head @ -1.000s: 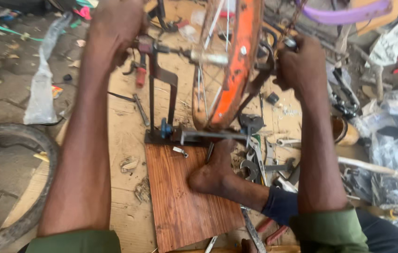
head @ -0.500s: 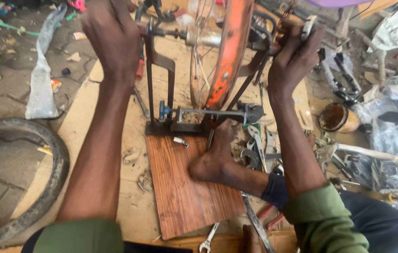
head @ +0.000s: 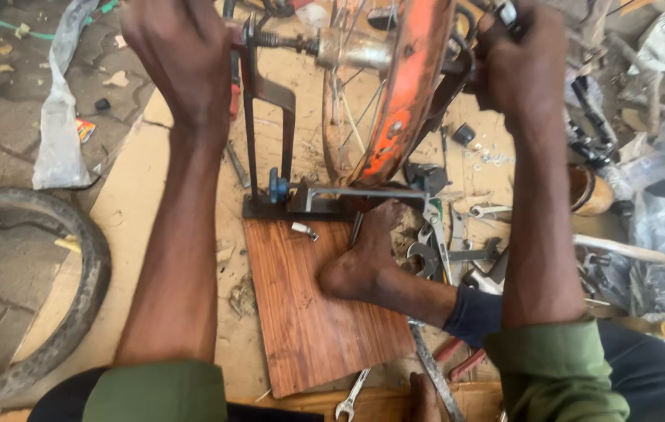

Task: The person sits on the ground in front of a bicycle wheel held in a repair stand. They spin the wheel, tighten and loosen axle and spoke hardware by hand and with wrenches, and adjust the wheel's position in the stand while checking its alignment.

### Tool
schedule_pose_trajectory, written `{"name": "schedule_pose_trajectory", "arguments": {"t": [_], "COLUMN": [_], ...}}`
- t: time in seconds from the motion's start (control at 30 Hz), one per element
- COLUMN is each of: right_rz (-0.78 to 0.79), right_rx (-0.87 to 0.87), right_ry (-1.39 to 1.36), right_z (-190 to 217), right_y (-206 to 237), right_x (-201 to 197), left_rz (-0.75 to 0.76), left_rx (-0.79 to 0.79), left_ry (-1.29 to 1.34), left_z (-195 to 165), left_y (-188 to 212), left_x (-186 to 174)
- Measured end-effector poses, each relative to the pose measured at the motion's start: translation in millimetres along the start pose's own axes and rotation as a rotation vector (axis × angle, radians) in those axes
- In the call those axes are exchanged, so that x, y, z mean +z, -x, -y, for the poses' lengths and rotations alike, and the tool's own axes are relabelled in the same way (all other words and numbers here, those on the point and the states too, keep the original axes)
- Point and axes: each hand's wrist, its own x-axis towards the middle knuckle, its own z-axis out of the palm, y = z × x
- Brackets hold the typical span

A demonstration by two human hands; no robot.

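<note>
Listing from the wearer outward. Nearest lay a spanner [head: 350,397] at the lower edge, beside a wooden board [head: 313,312] flat on the ground. A bare foot [head: 363,262] pressed on the board's right side, apparently pinning it.

Right of the foot, a heap of spanners and pliers [head: 446,250] lay scattered on the ground, touching one another. To the left, well apart from the board, a worn tyre [head: 74,266] curved across the paving.

At the board's far edge stood a dark metal truing stand [head: 270,141], its base fixed to the board, with a blue knob [head: 278,186] low on the upright and a horizontal gauge arm [head: 363,191] reaching toward the rim.

Mounted in the stand, upright and slightly tilted, was the orange bicycle wheel [head: 406,86], its hub [head: 356,47] between the stand's arms, spokes visible.

Left hand [head: 180,55]: closed over the top of the stand's left upright at the axle end; whatever lay under the palm could not be told.

Right hand [head: 520,59]: clenched at the wheel's far side, around a dark part with a pale tip showing above the knuckles; whether tool or stand arm could not be told.

Judged step: seating or securing the wheel's axle in the stand, both hands bearing at opposite ends. The next move would likely call for steady, even pressure on both sides, foot kept down, so the wheel sat square against the gauge arm.
</note>
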Motion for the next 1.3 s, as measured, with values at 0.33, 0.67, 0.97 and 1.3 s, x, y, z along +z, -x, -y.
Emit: {"name": "schedule_pose_trajectory", "arguments": {"t": [0.33, 0.67, 0.97, 1.3], "right_rz": [-0.127, -0.162, -0.134, -0.137], "right_rx": [-0.148, -0.203, -0.065, -0.126], "right_ry": [0.013, 0.111, -0.014, -0.067], "right_z": [-18, -12, -5, -12], "right_y": [2, 3, 5, 3], "right_x": [5, 6, 7, 8], "left_rz": [0.341, 0.445, 0.275, 0.747], "left_rx": [-0.507, -0.471, -0.200, -0.291], "left_ry": [-0.014, -0.090, 0.042, 0.224], "left_z": [-21, 6, -16, -122], "left_y": [-48, -33, -37, -76], "left_x": [-14, 4, -18, -13]}}
